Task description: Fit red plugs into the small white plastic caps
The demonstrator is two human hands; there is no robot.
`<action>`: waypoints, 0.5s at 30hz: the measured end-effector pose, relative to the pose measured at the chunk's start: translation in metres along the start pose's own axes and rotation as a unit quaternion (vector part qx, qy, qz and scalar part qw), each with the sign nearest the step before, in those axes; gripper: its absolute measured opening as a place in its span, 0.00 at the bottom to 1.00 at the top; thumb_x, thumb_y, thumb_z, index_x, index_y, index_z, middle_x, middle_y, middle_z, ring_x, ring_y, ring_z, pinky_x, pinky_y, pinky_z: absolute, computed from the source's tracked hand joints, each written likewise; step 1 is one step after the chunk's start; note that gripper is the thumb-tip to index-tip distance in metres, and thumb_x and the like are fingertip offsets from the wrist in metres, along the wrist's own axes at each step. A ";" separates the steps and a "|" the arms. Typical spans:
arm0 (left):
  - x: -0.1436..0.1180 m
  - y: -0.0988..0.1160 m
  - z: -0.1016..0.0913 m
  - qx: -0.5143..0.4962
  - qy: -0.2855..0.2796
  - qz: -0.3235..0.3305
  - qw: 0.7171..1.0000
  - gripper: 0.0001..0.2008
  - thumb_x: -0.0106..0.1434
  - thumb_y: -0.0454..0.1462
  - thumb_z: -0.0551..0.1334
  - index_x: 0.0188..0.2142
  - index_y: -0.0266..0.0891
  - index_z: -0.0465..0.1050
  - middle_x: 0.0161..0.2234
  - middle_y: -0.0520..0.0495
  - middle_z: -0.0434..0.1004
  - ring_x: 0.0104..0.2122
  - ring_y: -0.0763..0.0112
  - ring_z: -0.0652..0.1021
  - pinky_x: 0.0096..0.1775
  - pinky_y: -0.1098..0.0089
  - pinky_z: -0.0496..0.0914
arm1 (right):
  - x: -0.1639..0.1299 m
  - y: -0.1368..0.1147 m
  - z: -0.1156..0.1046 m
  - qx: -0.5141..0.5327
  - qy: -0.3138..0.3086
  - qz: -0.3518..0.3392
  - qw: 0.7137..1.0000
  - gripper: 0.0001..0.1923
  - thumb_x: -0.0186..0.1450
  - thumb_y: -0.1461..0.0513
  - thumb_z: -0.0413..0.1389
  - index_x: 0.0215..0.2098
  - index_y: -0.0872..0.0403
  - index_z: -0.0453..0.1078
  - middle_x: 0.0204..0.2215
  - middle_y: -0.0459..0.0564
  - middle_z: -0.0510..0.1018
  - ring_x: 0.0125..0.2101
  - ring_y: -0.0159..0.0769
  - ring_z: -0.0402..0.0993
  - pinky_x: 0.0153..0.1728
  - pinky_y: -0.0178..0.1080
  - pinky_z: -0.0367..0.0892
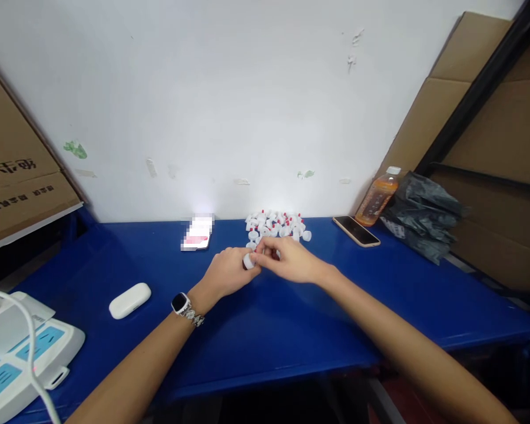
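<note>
My left hand (229,271) is closed around a small white plastic cap (248,261), with a dark part showing at its lower side. Coming in from the right, my right hand (291,259) has its thumb and fingertips pinched at the same cap, close to a red tip. The two hands meet just in front of a pile of small white plastic caps (285,232), many with red tips. My fingers partly cover the cap and the front of the pile.
On the blue table (282,335) a lit phone (197,231) lies left of the pile. A dark-screened phone (357,230), a drink bottle (377,197) and a black plastic bag (426,212) are at right. A white case (130,300) and a power strip (66,347) are at left.
</note>
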State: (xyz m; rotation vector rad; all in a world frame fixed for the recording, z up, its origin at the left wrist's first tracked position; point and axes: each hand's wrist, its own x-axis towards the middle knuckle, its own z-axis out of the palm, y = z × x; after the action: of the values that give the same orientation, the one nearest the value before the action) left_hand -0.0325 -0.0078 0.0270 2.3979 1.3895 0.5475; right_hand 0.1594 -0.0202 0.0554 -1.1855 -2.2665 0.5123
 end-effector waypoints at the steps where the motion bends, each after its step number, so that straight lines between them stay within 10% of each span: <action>1: 0.000 0.003 0.002 0.003 0.001 -0.003 1.000 0.12 0.64 0.46 0.56 0.30 0.43 0.72 0.30 0.47 0.79 0.29 0.63 0.77 0.28 0.70 0.55 | -0.005 -0.001 0.004 0.018 -0.002 -0.008 1.000 0.15 0.70 0.51 0.52 0.35 0.53 0.71 0.25 0.43 0.76 0.24 0.29 0.68 0.26 0.33 0.56; 6: 0.001 0.016 0.010 -0.013 0.024 -0.012 1.000 0.12 0.64 0.46 0.57 0.31 0.42 0.68 0.30 0.48 0.78 0.28 0.65 0.76 0.28 0.71 0.56 | -0.020 0.001 0.009 0.055 0.036 0.001 0.998 0.12 0.71 0.55 0.51 0.34 0.53 0.70 0.25 0.43 0.76 0.23 0.28 0.66 0.25 0.33 0.56; 15: 0.005 0.007 0.010 -0.115 0.058 -0.026 0.991 0.17 0.64 0.53 0.57 0.40 0.43 0.67 0.20 0.58 0.69 0.21 0.72 0.70 0.26 0.72 0.56 | 0.014 0.050 -0.047 0.038 0.088 0.106 0.990 0.09 0.61 0.58 0.60 0.31 0.57 0.75 0.26 0.48 0.79 0.26 0.31 0.72 0.28 0.33 0.63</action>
State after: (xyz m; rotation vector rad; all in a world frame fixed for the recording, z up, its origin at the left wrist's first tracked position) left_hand -0.0201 -0.0080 0.0220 2.1714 1.3514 0.7986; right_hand 0.2129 0.0228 0.0696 -1.3837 -1.9669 0.5458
